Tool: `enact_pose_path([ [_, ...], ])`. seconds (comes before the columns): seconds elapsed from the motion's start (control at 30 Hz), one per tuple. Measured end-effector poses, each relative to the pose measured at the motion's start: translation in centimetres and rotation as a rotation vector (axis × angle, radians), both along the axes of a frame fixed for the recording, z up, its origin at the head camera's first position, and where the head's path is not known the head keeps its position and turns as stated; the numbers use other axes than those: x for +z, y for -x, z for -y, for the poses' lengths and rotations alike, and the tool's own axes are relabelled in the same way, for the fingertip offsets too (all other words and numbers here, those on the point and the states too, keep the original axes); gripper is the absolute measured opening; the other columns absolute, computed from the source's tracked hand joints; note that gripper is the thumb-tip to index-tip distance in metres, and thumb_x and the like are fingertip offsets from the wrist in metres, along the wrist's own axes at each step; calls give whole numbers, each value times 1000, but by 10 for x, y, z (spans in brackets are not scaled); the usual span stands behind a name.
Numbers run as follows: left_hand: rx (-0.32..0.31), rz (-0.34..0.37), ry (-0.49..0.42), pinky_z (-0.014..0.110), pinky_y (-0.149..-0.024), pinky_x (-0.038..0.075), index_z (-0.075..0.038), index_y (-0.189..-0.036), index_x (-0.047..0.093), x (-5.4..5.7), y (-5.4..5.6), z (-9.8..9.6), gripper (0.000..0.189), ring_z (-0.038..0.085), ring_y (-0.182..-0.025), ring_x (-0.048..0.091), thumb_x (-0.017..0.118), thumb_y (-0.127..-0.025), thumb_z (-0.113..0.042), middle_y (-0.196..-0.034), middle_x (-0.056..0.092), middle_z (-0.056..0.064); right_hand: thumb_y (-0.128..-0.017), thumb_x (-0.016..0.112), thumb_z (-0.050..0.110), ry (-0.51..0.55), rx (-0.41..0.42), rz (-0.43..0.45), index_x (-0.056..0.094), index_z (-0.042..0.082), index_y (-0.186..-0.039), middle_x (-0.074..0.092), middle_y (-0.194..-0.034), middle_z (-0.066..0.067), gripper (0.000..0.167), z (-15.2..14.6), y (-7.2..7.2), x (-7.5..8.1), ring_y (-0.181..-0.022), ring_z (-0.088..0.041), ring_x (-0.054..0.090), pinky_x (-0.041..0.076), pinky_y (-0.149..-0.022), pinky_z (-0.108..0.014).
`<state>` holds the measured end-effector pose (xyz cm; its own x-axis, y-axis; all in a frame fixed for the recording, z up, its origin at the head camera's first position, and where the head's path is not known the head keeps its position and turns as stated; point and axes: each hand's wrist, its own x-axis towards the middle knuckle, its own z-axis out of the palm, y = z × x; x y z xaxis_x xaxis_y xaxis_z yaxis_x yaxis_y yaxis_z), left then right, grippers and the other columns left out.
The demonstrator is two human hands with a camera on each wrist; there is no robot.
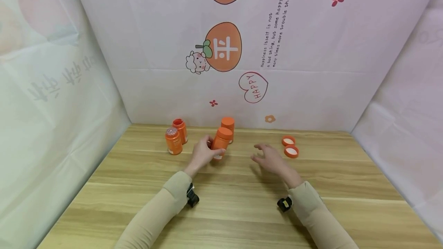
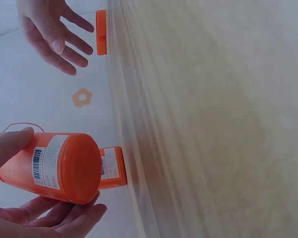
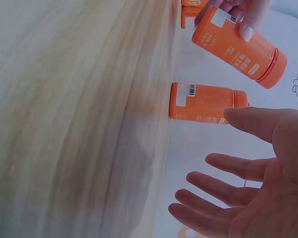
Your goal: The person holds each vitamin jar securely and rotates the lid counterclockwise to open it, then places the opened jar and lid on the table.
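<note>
My left hand [image 1: 203, 152] grips an orange capped bottle [image 1: 221, 141], tilted and raised off the table, its barcode label [image 2: 45, 161] facing the left wrist camera. Just behind it a second capped orange bottle [image 3: 201, 102] stands upright on the wood. Fingers spread and holding nothing, my right hand [image 1: 271, 160] hovers over the table to the right of the bottles. Near that hand two orange lids [image 1: 291, 151] lie with their white insides up. At the left stand two uncapped orange bottles, one with a silvery top [image 1: 173, 141] and one with an open red mouth [image 1: 179, 124].
The wooden table [image 1: 228, 218] meets a white printed sheet [image 1: 304, 87] at its back edge. More white sheeting [image 1: 45, 126] hangs along the left and right sides.
</note>
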<state>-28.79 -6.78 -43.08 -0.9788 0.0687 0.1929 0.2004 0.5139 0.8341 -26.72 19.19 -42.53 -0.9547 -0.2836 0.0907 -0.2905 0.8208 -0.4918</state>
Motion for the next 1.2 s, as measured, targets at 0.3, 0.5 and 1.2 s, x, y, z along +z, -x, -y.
enact_pose_path([
  [0.3,-43,-29,-15,36,-75,51,-11,-100,59,0,-4,-1,40,17,-83,63,82,-73,-29,-94,67,6,-94,57,34,13,12,-8,47,-4,-134,50,-134,-25,56,2,0,3,-121,-42,49,42,-97,-53],
  [0.5,-53,-36,-7,33,-73,51,-12,-100,59,-1,-6,-2,39,16,-83,62,82,-73,-29,-95,66,6,-93,58,34,37,12,-11,46,-2,-135,50,-135,-24,57,4,-2,5,-124,-41,47,41,-98,-53],
  [1.2,-113,-46,-20,29,-67,50,-8,-102,60,0,-16,-7,43,15,-79,61,80,-73,-32,-91,66,7,-92,61,26,68,27,-114,53,-2,-129,57,-125,-24,48,12,-7,18,-113,-41,54,46,-91,-52],
])
